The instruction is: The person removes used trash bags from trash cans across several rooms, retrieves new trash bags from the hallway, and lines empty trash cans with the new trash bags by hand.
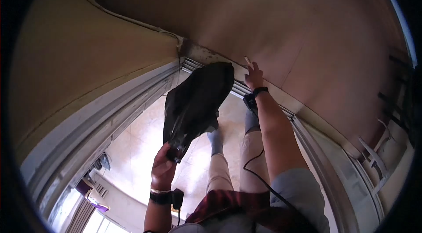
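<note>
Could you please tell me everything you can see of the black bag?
The black bag looks like thin, soft plastic, loosely creased, with faint shine towards its gathered end. The left hand grips that end; the rest spreads away from the person, partly hiding the door track and floor. The right hand is apart from it. Its contents can't be told.

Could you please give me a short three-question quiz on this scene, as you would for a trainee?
1. Multiple choice: what does the right hand hold?
a) a slim pale stick
b) a cup
c) a screwdriver
2. True or false: both wrists wear dark straps.
3. Fill in the colour: the left hand grips a ____ bag.

Key: 1 a; 2 true; 3 black.
</note>
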A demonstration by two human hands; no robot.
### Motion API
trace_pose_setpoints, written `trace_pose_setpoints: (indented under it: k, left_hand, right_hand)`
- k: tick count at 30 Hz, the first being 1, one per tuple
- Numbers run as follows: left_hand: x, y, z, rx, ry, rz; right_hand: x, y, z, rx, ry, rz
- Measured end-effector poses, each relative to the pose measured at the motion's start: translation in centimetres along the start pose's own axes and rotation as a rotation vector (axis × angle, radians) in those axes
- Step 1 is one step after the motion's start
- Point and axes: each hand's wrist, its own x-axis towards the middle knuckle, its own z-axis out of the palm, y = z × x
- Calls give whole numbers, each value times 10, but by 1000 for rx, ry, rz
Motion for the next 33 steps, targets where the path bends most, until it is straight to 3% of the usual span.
trace_pose_setpoints:
  k: [3, 8, 11, 12, 14, 16, 18, 20, 24, 26, 28, 30, 31, 32, 33]
  left_hand:
    - [24, 7, 10, 53, -152, -30]
    - [57, 23, 64, -108, -95, -44]
    - [73, 30, 103, -109, -135, -25]
    - [77, 33, 116, -112, -152, -20]
    - [85, 50, 145, -136, -214, -26]
    - [87, 72, 179, -152, -258, -2]
    - [91, 93, 212, -96, -294, -6]
    - [93, 118, 245, -88, -338, 23]
    - [95, 170, 308, -163, -409, 32]
    - [102, 201, 345, -155, -436, 79]
    - [102, 236, 369, -170, -462, 108]
    - [118, 255, 386, -196, -478, 135]
    - [123, 263, 389, -202, -473, 172]
    - [128, 278, 392, -203, -478, 216]
    - [125, 294, 394, -236, -432, 84]
  right_hand:
    - [17, -10, 14, -70, -48, 67]
    - [25, 1, 20, -148, -23, 51]
    - [12, 23, -10, 314, -11, 65]
    - [-1, 17, -40, 320, -28, 58]
    - [-30, 1, -132, 661, 212, -365]
    - [-62, -44, -249, 991, -35, -244]
    - [-83, -86, -337, 1192, -151, -307]
    - [-81, -118, -393, 808, -92, -718]
    - [-56, -168, -454, 567, -59, -842]
    - [-28, -180, -481, 319, -125, -861]
    - [-23, -197, -521, 354, 13, -846]
    - [-6, -202, -558, 432, 206, -643]
    - [3, -201, -568, 513, 284, -699]
    - [1, -204, -586, 564, 229, -617]
    - [-2, -207, -604, 614, 183, -543]
